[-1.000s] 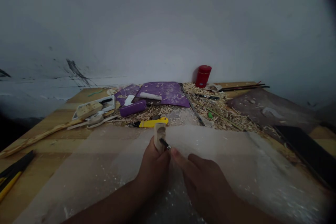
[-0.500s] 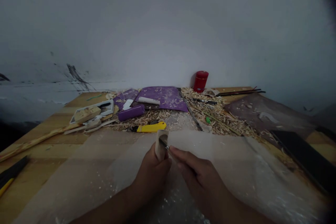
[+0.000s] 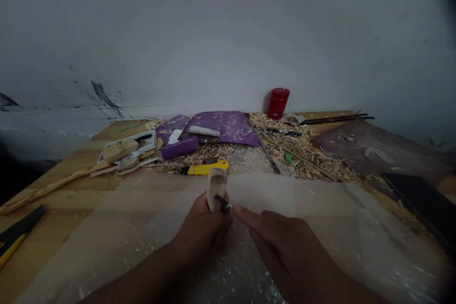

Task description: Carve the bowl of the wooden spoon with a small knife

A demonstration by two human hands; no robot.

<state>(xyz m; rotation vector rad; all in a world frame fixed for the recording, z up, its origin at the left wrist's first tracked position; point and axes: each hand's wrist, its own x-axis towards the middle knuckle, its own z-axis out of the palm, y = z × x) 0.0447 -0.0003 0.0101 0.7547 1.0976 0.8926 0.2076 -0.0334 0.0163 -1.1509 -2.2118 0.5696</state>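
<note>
The left hand (image 3: pixel 204 231) is closed around the lower part of a pale wood piece (image 3: pixel 216 189), which stands upright out of the grip with its top clear of the fingers. One small black-handled blade (image 3: pixel 223 202) sits against the wood's right side, its end at the right hand's (image 3: pixel 287 249) extended fingertips (image 3: pixel 238 210). Whether that hand is gripping it, I cannot tell. Both hands are above a plastic sheet (image 3: pixel 320 209) dusted with chips.

Further off, from left to right, are one yellow-and-black tool (image 3: pixel 14 242) at the table's edge, one long stick (image 3: pixel 53 188), one white tray (image 3: pixel 130 145) holding a wood block (image 3: pixel 119 150), one purple tube (image 3: pixel 179 147), one yellow cutter (image 3: pixel 204 167), one purple mat (image 3: pixel 224 128), one steel file (image 3: pixel 262 145), one red canister (image 3: pixel 278 103) and a heap of shavings (image 3: pixel 299 161).
</note>
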